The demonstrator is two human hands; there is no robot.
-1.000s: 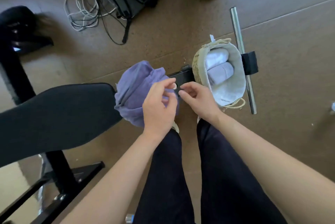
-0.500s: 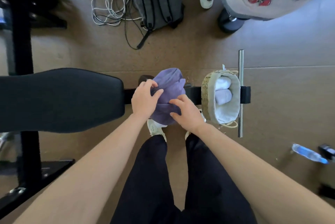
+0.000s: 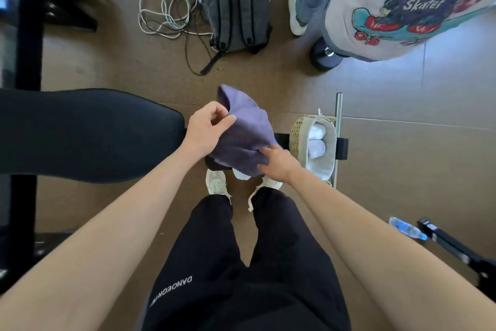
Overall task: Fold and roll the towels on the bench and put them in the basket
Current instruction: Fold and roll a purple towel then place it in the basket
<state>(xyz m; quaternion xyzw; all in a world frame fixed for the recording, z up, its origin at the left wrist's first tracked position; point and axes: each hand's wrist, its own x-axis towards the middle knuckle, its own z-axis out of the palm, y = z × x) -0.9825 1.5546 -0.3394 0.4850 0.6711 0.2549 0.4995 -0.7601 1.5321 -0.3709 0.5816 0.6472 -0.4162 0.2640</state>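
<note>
A crumpled purple towel (image 3: 245,132) is held up just past the right end of the black padded bench (image 3: 88,134). My left hand (image 3: 205,129) pinches its upper left edge. My right hand (image 3: 279,163) grips its lower right corner. To the right, a woven basket (image 3: 296,134) with a white liner sits on the bench's black frame, holding two rolled white towels (image 3: 318,140). A bit of white cloth (image 3: 241,175) shows under the purple towel.
A steel bar (image 3: 337,126) runs behind the basket. A grey backpack (image 3: 236,3) and tangled cables (image 3: 166,14) lie on the floor ahead. Another person (image 3: 389,3) stands at the top right by a dumbbell (image 3: 324,57). A water bottle (image 3: 408,228) lies at right.
The view has swung up and level. Both hands went from bunching the purple towel low to lifting and spreading it, left hand higher, right hand lower by the basket.
</note>
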